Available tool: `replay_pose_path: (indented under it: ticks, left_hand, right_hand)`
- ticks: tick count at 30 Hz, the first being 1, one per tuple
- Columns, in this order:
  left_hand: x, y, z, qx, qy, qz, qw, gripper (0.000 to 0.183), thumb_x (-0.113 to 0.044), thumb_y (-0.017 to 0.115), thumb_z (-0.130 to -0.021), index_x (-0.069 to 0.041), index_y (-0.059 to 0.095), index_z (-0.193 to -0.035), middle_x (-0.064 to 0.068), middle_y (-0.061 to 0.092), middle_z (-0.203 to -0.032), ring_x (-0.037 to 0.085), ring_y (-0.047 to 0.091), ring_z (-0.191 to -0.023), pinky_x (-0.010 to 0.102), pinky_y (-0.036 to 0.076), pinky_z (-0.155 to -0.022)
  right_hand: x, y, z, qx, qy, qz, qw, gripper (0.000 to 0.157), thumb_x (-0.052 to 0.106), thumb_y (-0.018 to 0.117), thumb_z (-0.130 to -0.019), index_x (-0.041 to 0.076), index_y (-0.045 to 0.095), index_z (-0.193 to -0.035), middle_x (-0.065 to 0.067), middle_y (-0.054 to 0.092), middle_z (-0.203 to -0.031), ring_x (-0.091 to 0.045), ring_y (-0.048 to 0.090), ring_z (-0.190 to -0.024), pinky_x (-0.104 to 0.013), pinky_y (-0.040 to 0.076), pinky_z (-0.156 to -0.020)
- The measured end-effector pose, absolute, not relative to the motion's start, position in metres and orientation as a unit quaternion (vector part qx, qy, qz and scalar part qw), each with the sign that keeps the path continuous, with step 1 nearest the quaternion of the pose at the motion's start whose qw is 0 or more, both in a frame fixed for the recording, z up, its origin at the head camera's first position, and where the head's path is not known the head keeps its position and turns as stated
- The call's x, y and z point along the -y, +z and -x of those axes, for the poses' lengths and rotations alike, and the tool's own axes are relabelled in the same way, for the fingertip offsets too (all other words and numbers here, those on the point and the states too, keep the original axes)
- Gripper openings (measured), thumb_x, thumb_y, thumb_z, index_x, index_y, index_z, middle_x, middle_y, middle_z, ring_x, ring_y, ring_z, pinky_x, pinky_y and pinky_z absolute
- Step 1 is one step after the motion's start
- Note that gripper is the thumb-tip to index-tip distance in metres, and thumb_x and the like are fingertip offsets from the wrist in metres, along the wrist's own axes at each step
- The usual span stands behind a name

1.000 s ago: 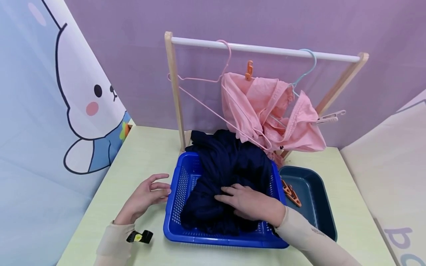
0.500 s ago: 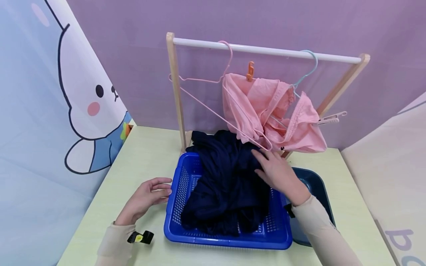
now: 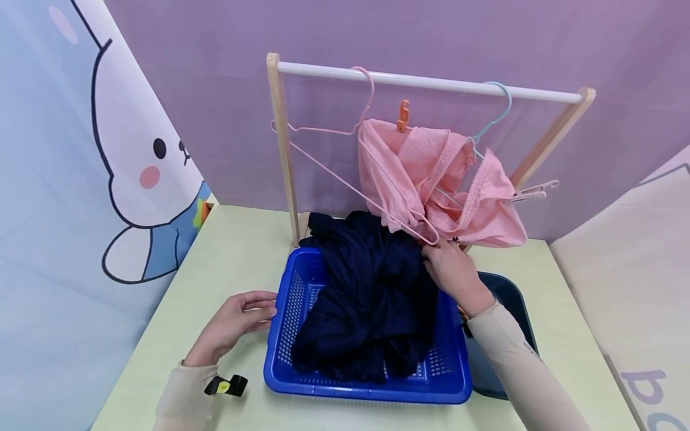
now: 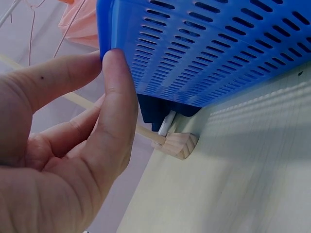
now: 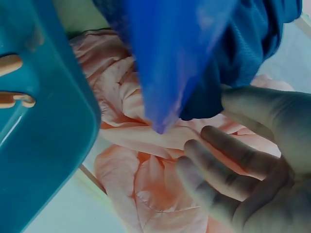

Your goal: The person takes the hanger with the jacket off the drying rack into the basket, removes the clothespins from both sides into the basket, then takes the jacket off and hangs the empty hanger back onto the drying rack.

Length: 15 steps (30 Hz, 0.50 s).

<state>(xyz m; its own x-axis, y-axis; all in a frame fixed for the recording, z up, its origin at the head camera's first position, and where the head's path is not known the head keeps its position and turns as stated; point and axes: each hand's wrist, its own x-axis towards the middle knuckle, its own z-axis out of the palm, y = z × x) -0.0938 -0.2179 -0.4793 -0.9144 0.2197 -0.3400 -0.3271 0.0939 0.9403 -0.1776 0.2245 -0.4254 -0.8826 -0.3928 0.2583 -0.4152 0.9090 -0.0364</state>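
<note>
A blue perforated plastic basket (image 3: 368, 392) stands on the table with a crumpled navy garment (image 3: 366, 311) in it, spilling over its far rim. At its left side, my left hand (image 3: 234, 326) pinches the rim between thumb and finger, as the left wrist view shows. Beyond the basket's far right corner is my right hand (image 3: 455, 272), its thumb against the navy cloth and its fingers loosely extended beside pink fabric. A pink zipped garment (image 3: 399, 173) hangs above on a light-blue hanger (image 3: 498, 117). An unoccupied-looking pink hanger (image 3: 334, 170) overlaps it, its lower corner close to my right hand.
A wooden rack with a white rail (image 3: 426, 82) spans the back. On the pink garment are an orange clip (image 3: 403, 117) and a pale clothespin (image 3: 530, 193). A dark teal tray (image 3: 517, 299) with orange clothespins (image 5: 12, 99) stands right of the basket, partly behind my right arm.
My right hand has moved off the navy garment's middle, back and to the right, to the basket's far right corner below the pink garment. My left hand has stayed at the rim.
</note>
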Motion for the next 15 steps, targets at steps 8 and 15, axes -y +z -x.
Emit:
replay_pose_path:
  ticks: [8,15]
  left_hand:
    - [0.218,-0.478,0.094,-0.715,0.666,0.030,0.210,0.045,-0.013,0.069,-0.096,0.011,0.055,-0.132,0.018,0.068,-0.115,0.026,0.069,-0.098,0.038,0.059,-0.084]
    - [0.218,-0.474,0.095,-0.718,0.663,0.020,0.208,0.043,-0.010,0.066,-0.097,0.014,0.054,-0.131,0.018,0.068,-0.115,0.025,0.069,-0.097,0.038,0.059,-0.083]
  right_hand:
    - [-0.223,-0.419,0.165,0.943,0.119,-0.254,0.179,0.007,0.003,0.073,-0.087,0.007,0.071,-0.091,-0.014,0.060,-0.095,-0.036,0.058,-0.088,-0.051,0.054,-0.073]
    - [-0.210,-0.403,0.135,0.895,0.207,-0.305,0.250,0.013,-0.002,0.076,-0.083,0.004,0.072,-0.093,-0.014,0.059,-0.101,-0.030,0.060,-0.090,-0.047,0.056,-0.078]
